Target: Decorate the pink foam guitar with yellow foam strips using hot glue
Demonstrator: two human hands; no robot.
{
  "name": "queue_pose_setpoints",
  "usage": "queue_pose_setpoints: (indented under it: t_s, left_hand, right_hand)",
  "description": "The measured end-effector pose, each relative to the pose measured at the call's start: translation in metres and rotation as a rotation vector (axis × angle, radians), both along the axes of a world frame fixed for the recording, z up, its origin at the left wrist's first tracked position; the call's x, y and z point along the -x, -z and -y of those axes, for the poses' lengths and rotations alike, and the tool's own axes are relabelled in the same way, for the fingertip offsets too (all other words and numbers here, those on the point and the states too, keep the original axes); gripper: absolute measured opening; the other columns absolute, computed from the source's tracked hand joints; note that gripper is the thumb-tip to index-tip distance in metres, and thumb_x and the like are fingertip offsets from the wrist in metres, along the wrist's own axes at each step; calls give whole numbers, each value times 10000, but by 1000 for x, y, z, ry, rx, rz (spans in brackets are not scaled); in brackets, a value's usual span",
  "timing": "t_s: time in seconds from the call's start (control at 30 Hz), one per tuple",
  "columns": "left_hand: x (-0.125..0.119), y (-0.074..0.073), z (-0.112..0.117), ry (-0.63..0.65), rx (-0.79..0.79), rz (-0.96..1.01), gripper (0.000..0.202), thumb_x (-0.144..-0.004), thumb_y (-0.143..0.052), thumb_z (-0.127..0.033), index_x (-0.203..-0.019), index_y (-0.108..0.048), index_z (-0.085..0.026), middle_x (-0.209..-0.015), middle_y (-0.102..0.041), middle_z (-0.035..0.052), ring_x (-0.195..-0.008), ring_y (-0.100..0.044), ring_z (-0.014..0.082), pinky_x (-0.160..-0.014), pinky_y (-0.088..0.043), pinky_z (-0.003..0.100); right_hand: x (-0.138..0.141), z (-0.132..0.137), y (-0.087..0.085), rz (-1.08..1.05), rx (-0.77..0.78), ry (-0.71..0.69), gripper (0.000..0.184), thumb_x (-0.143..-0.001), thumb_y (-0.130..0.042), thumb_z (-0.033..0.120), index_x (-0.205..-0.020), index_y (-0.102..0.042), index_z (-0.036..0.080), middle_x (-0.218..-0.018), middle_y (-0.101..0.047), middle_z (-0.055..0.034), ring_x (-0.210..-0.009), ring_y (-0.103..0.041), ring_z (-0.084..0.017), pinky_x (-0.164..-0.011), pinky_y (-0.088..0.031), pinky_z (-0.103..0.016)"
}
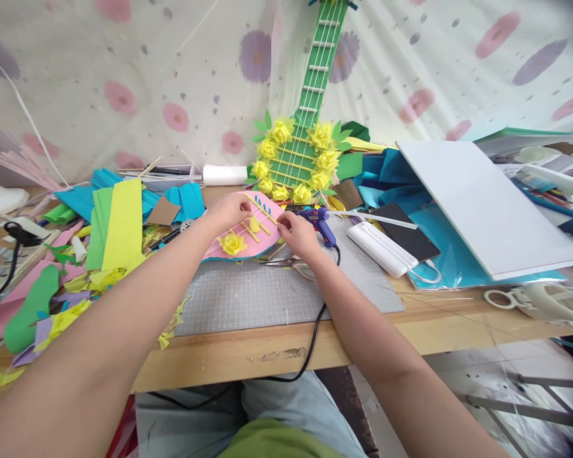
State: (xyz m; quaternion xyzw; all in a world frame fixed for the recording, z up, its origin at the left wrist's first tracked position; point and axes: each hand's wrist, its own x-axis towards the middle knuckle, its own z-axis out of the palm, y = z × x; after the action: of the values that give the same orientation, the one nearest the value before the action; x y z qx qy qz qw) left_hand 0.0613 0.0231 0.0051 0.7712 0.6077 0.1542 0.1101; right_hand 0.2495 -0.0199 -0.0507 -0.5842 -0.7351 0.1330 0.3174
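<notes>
A pink paper board [229, 232] with a blue edge lies on the cutting mat. It carries yellow sticks [266, 221], several small blue pegs [263, 205], pale strings and a yellow paper flower [232, 243]. Over its upper part my left hand [230, 214] has its fingers pinched together; what they hold is too small to tell. A small yellow petal-like piece [254, 224] lies just below those fingertips. At the board's right edge, my right hand [298, 235] closes its thumb and fingers on the rim. Scissors [305, 268] lie partly beneath my right hand.
A purple glue gun [321, 222] with a black cord lies right of my right hand. Behind stands a green paper guitar [298, 156] ringed with yellow flowers. Coloured paper scraps [119, 222] pile up at left. A white power strip [382, 248] and white board [487, 210] are at right.
</notes>
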Motion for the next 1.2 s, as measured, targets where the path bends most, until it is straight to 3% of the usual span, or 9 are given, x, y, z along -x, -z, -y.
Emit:
queue_pose_setpoints:
  t_s: [0.17,0.33,0.43,0.53,0.63,0.87,1.0,1.1,1.2]
  left_hand:
    - [1,-6,9,-16,-76,129,32,-704,-621,-219,-681,-621,-196,-772,-682,18,-749,-609,176,-684,-438,281]
    - [2,-3,19,-84,-106,285,31,-710,-616,-217,-692,-604,-194,-719,-664,5,-687,-606,149,-631,-442,263]
    - [-2,0,30,-139,-110,408,95,-705,-614,-221,-798,-621,-200,-738,-671,1,-663,-614,143,-621,-457,265]
    - [-15,6,43,-141,-149,535,174,-685,-635,-232,-856,-627,-205,-768,-683,3,-688,-630,146,-653,-485,273]
    - [-34,16,56,-146,-168,652,161,-690,-624,-225,-848,-627,-199,-781,-684,14,-717,-642,149,-682,-511,279]
    - [-72,59,70,-231,-219,826,129,-736,-592,-242,-855,-614,-196,-794,-683,22,-733,-656,141,-707,-538,278]
    - [-77,71,71,-268,-246,885,132,-754,-583,-277,-860,-596,-198,-808,-682,26,-730,-662,141,-677,-546,272]
    - [-77,72,72,-300,-225,981,132,-751,-585,-285,-849,-577,-197,-771,-666,21,-702,-661,141,-583,-542,245]
    - [-77,73,74,-326,-204,1050,135,-739,-597,-284,-835,-566,-194,-750,-653,19,-684,-659,143,-515,-530,227]
  right_hand:
    - [-37,17,-28,41,206,-157,87,-794,-549,273,-822,-601,209,-812,-679,-20,-721,-592,-157,-645,-408,-274]
    - [-97,31,-43,102,681,-326,322,-802,-521,491,-688,-584,196,-681,-649,-37,-616,-577,-158,-564,-403,-275]
    - [-122,26,-32,211,502,-36,444,-742,-528,627,-651,-571,194,-639,-611,-46,-579,-536,-166,-539,-368,-290]
    - [-123,12,-10,118,218,171,458,-669,-622,608,-835,-590,182,-776,-630,-61,-669,-551,-183,-584,-393,-297]
    - [-108,-2,11,23,106,101,439,-673,-646,541,-889,-594,161,-909,-632,-89,-789,-565,-198,-673,-424,-304]
    - [-89,-13,33,-65,147,267,318,-753,-558,498,-833,-606,194,-768,-635,-43,-721,-577,-196,-646,-419,-296]
    - [-90,-15,33,-272,126,267,320,-741,-559,486,-866,-586,193,-767,-639,-47,-688,-576,-179,-617,-439,-292]
    - [-89,-9,25,-616,136,142,390,-719,-573,543,-902,-554,199,-743,-627,-23,-598,-544,-127,-556,-441,-257]
    - [-86,4,12,-760,189,-14,412,-695,-602,589,-782,-559,188,-625,-557,5,-505,-460,-88,-490,-399,-233]
